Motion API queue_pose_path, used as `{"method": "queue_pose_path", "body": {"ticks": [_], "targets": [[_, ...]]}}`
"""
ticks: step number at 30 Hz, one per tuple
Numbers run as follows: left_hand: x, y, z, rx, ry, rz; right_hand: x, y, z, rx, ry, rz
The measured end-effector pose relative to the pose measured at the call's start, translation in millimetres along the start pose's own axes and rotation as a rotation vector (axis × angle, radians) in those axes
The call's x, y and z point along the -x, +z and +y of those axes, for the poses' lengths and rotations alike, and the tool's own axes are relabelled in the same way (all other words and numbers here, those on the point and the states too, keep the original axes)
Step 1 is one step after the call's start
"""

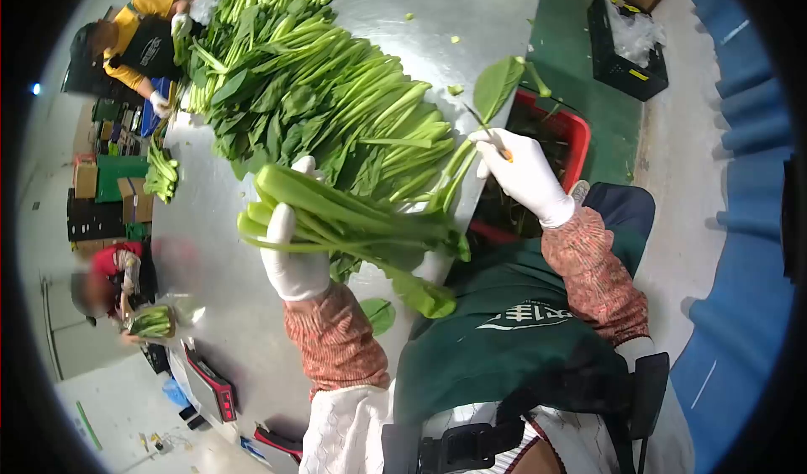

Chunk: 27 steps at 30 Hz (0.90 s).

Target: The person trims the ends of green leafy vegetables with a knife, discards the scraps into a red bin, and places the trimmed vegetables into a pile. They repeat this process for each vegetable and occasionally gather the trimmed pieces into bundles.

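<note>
A pile of greens [336,96] lies on the desk [227,272], beyond the bunch [336,213] in the left hand [296,264]; a smaller bunch [160,174] lies at the left edge. Rightward stands a basket [578,142] (partly behind the right hand [525,176]), a crate [646,84] farther right.

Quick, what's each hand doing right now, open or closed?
Left hand: closed around a bunch of leafy greens.
Right hand: closed on a small tool with an orange part, mostly hidden.

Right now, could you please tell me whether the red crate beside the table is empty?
Not empty: leafy pieces show inside the red crate, partly hidden by the right hand; how full it is, I cannot tell.
</note>
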<state>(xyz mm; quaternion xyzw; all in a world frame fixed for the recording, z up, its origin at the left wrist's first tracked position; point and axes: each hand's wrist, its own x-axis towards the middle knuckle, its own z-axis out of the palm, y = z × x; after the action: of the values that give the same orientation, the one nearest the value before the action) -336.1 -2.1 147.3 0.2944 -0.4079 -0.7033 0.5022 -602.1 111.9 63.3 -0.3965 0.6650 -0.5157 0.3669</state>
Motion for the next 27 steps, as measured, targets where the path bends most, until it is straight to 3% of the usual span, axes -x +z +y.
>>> {"method": "queue_pose_path", "body": {"ticks": [1, 2, 5, 7, 8, 9, 11, 12, 20, 23, 24, 27], "targets": [[-2, -7, 0, 0.107, -0.004, -0.003, -1, 3, -6, -0.064, 0.022, -0.024], [-5, -17, -3, 0.101, -0.017, 0.003, 0, -3, -17, -0.105, 0.23, -0.147], [-5, -19, -11, 0.085, -0.038, 0.072, 8, 19, -43, -0.312, -0.005, -0.281], [1, -5, -22, 0.033, -0.081, 0.073, 10, 38, -67, -0.101, -0.225, -0.308], [0, -7, -31, -0.048, -0.082, 0.103, 2, 52, -55, 0.036, -0.507, -0.249], [8, 12, -32, -0.051, -0.101, 0.127, 4, 63, -61, 0.092, -0.576, -0.178], [10, 16, -37, -0.114, -0.073, -0.043, 6, 70, -68, 0.29, -0.507, -0.145], [15, 18, -39, -0.133, -0.083, -0.019, 6, 71, -70, 0.35, -0.483, -0.114], [10, 6, -44, -0.052, -0.22, -0.033, 12, 49, -66, 0.134, -0.345, -0.308], [10, 19, -40, -0.085, -0.246, -0.165, 14, 47, -58, 0.205, -0.394, -0.362], [8, 13, -37, -0.136, -0.291, -0.258, 16, 48, -54, 0.23, -0.383, -0.352], [9, 19, -32, -0.198, -0.186, -0.295, 23, 45, -57, 0.158, -0.376, -0.153]]}}
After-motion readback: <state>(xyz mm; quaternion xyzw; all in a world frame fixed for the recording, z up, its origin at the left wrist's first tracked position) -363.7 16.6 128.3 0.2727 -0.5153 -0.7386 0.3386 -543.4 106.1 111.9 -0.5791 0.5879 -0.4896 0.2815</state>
